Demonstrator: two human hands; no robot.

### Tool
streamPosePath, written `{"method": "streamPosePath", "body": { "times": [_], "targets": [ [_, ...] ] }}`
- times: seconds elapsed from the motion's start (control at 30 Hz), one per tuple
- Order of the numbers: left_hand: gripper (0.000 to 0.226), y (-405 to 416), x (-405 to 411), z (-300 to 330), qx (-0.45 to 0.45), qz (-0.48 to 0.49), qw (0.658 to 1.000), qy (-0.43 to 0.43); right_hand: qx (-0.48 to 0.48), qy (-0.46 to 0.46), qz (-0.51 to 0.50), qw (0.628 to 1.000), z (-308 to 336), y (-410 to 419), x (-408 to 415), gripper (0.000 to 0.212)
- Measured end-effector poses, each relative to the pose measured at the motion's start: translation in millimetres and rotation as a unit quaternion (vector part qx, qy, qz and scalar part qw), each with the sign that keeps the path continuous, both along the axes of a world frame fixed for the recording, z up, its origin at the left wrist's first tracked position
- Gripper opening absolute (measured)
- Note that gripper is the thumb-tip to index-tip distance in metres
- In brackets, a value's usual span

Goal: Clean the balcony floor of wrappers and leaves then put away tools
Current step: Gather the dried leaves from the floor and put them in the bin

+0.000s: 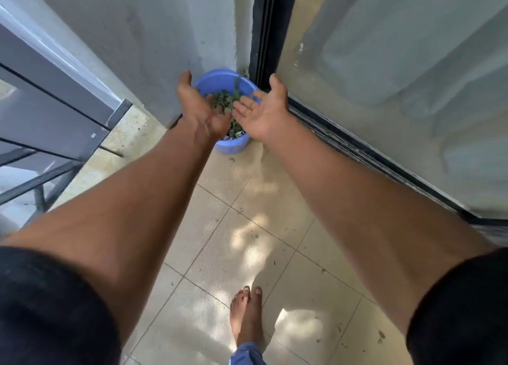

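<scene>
A tiled balcony floor [247,241], dappled with sunlight, runs between a grey wall [154,35] and a sliding glass door [398,89] on the right, with a dark metal railing [55,133] at the left edge. Two bare arms in dark short sleeves reach forward over a blue bucket [233,144] that stands on the floor in the corner where wall and door frame meet. The left hand [200,109] and the right hand [261,111] are both held palm-up above the bucket with fingers spread and relaxed, gripping nothing. Green leaves [225,100] fill the bucket, some showing between the two hands. A bare foot [246,315] stands on the tiles near the bottom of the view. Small dark scraps of leaf [380,337] lie scattered on the floor near the door.
</scene>
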State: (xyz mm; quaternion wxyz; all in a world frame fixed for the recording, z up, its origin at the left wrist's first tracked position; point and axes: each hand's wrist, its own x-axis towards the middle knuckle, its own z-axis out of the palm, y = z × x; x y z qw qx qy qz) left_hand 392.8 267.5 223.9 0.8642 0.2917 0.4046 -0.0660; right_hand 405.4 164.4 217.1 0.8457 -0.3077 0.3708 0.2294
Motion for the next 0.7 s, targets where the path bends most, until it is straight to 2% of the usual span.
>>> {"method": "streamPosePath", "body": {
  "times": [0.2,0.3,0.4,0.5,0.6,0.7],
  "targets": [
    [0.026,-37.3,-60.5,-32.2,0.059,-0.122,0.989,0.057,-0.143,-0.010,0.112,0.983,-6.2,-30.8,-66.3,0.048],
    [0.012,-67.5,-118.0,-55.9,0.067,-0.190,0.974,0.103,-0.222,0.011,0.119,0.968,-20.4,-59.4,-132.0,0.016],
    [0.021,-107.2,-189.5,-72.4,0.085,-0.253,0.951,0.153,-0.259,0.029,0.112,0.959,-41.1,-104.2,-210.7,0.016],
    [0.023,-156.1,-268.2,-75.3,0.114,-0.332,0.918,0.183,-0.312,0.060,0.108,0.942,-59.0,-154.3,-292.8,0.005],
    [0.029,-206.4,-345.1,-81.1,0.123,-0.399,0.884,0.210,-0.335,0.082,0.095,0.934,-78.3,-210.5,-379.7,0.020],
    [0.028,-255.3,-415.5,-89.0,0.119,-0.455,0.854,0.220,-0.360,0.118,0.079,0.922,-88.5,-269.8,-460.3,0.024]
  ]
}}
